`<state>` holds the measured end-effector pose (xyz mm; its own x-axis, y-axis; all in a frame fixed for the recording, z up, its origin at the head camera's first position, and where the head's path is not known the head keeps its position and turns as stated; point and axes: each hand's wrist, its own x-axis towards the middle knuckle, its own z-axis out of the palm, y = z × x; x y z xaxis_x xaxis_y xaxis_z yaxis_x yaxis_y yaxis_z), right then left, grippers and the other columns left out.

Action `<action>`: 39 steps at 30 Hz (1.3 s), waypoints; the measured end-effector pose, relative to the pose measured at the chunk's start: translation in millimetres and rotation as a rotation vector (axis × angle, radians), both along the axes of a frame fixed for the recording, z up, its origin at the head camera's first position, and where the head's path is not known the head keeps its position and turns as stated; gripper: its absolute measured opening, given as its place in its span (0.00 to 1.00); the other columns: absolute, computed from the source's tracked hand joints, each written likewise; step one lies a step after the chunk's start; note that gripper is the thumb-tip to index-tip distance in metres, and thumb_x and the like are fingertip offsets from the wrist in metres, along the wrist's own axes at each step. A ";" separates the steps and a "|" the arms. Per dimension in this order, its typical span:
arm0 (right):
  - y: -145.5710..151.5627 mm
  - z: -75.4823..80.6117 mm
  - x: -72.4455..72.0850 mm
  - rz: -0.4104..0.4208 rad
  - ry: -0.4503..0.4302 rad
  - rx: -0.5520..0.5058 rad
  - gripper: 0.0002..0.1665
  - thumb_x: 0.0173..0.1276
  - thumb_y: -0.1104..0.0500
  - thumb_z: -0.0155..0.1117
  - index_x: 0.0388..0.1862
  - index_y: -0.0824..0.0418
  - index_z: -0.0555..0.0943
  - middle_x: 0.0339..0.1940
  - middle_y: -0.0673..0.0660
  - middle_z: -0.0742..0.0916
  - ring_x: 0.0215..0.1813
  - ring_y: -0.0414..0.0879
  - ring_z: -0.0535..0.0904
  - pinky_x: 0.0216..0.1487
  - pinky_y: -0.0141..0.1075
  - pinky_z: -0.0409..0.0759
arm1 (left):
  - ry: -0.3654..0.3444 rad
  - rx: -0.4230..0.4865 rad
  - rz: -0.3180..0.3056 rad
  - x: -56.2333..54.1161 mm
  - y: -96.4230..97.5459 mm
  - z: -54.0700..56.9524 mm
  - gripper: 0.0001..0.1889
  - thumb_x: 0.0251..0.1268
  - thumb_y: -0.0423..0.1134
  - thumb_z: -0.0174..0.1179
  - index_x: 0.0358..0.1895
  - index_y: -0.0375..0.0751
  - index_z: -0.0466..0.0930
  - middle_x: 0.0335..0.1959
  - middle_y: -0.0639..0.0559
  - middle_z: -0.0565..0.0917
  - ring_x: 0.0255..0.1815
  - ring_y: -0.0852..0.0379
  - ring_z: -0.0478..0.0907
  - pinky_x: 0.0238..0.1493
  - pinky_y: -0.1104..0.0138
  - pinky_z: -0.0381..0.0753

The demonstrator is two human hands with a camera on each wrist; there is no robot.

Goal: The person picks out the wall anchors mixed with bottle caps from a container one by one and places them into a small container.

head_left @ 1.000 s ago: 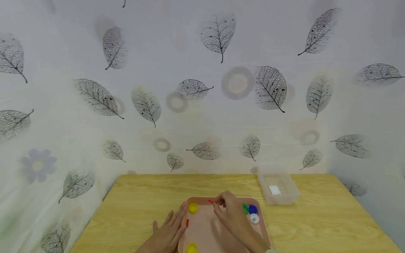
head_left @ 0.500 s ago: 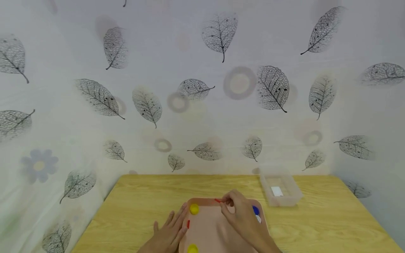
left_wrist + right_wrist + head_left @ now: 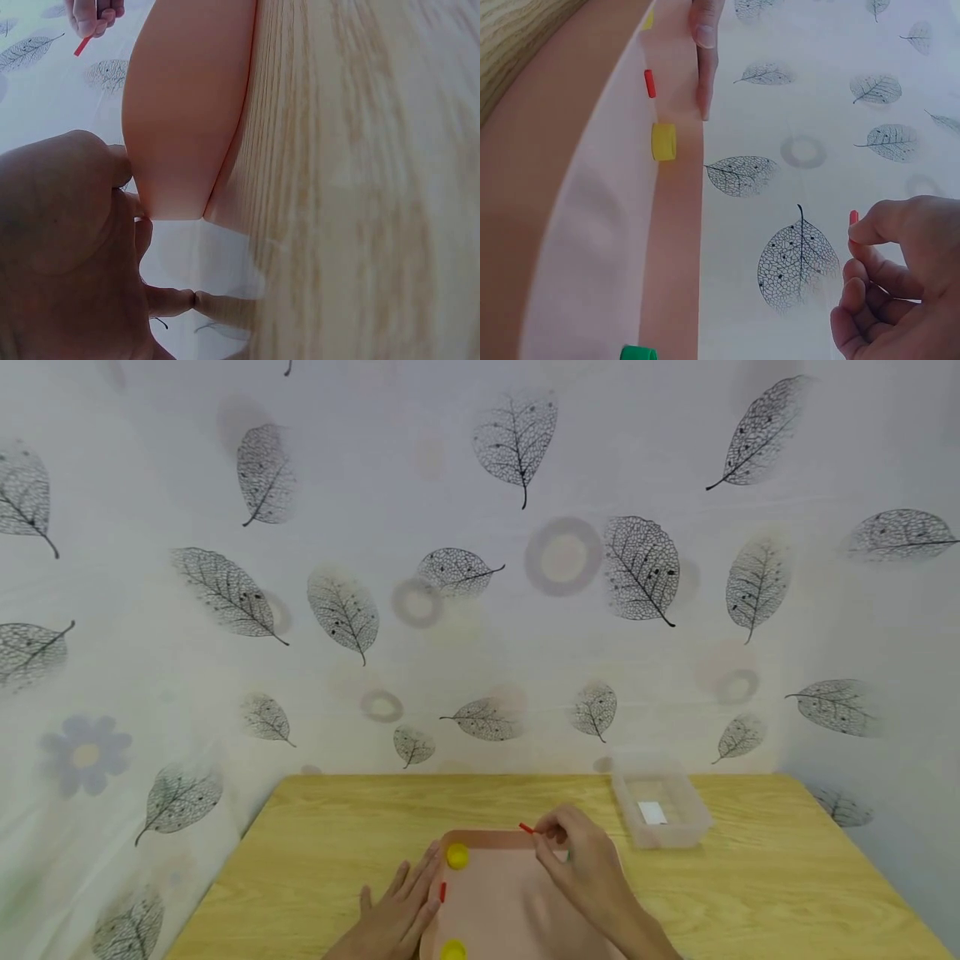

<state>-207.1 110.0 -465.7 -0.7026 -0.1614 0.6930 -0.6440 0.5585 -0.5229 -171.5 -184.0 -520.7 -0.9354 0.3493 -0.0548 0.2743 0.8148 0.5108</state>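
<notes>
My right hand (image 3: pixel 588 864) pinches a short red stick (image 3: pixel 527 828) between thumb and forefinger, over the far side of a pink tray (image 3: pixel 495 902). In the right wrist view the stick's tip (image 3: pixel 853 217) pokes out past the fingertips. My left hand (image 3: pixel 397 910) lies with fingers extended along the tray's left rim. Inside the tray, a second red stick (image 3: pixel 443 892) lies near that rim between two yellow caps, one far (image 3: pixel 457 857) and one near (image 3: pixel 453 951). A green cap (image 3: pixel 639 352) shows at the bottom of the right wrist view; my right hand mostly covers it in the head view.
A clear plastic box (image 3: pixel 663 835) with a white label stands on the wooden table (image 3: pixel 765 885), beyond the tray's right corner. Behind the table hangs a pale curtain (image 3: pixel 480 652) printed with leaves.
My right hand has moved right and slightly away with the red stick, which now overlaps the tray's far rim. It hides the blue and white caps seen earlier. The left hand has stayed put.
</notes>
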 end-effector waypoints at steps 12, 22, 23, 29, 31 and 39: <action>12.5 2.2 -2.2 0.049 -0.015 -0.074 0.21 0.53 0.77 0.76 0.35 0.54 0.81 0.32 0.40 0.79 0.32 0.37 0.77 0.32 0.29 0.80 | 0.010 -0.008 0.005 0.0 0.3 0.4 0.32 0.85 0.56 0.36 0.85 0.53 0.44 0.85 0.52 0.46 0.79 0.27 0.52 0.51 0.12 0.34; 25.9 7.8 -1.8 0.021 -0.161 -0.118 0.17 0.59 0.75 0.73 0.35 0.55 0.82 0.33 0.43 0.80 0.35 0.38 0.77 0.30 0.30 0.83 | 0.016 0.005 -0.003 -0.9 -0.7 -1.4 0.32 0.86 0.55 0.36 0.85 0.54 0.43 0.85 0.52 0.45 0.79 0.26 0.52 0.50 0.12 0.34; 26.9 8.0 -1.9 0.019 -0.169 -0.124 0.16 0.59 0.75 0.73 0.35 0.55 0.82 0.33 0.44 0.81 0.35 0.38 0.77 0.30 0.30 0.83 | 0.026 0.011 -0.008 -0.8 -1.2 -2.7 0.32 0.86 0.55 0.36 0.85 0.55 0.43 0.86 0.54 0.45 0.78 0.26 0.52 0.49 0.12 0.34; 33.9 6.8 -4.9 -0.011 -0.116 -0.108 0.16 0.58 0.75 0.74 0.35 0.55 0.82 0.34 0.44 0.82 0.34 0.37 0.77 0.32 0.30 0.82 | 0.064 0.023 -0.030 -1.5 -3.7 -10.3 0.31 0.86 0.54 0.36 0.85 0.58 0.42 0.85 0.63 0.41 0.78 0.25 0.52 0.47 0.11 0.34; 36.1 5.7 -6.3 -0.024 -0.082 -0.091 0.16 0.58 0.75 0.74 0.35 0.56 0.82 0.33 0.45 0.83 0.34 0.36 0.76 0.33 0.30 0.81 | 0.049 0.017 -0.026 -1.5 -3.1 -9.3 0.31 0.86 0.55 0.36 0.85 0.56 0.43 0.86 0.59 0.42 0.78 0.26 0.51 0.47 0.11 0.34; 42.2 4.1 -9.8 -0.048 -0.055 -0.089 0.15 0.58 0.74 0.74 0.35 0.56 0.83 0.33 0.47 0.85 0.34 0.35 0.77 0.36 0.29 0.80 | 0.004 -0.004 -0.008 -2.3 -1.3 -4.2 0.32 0.86 0.55 0.35 0.85 0.51 0.44 0.85 0.50 0.44 0.80 0.28 0.50 0.49 0.12 0.33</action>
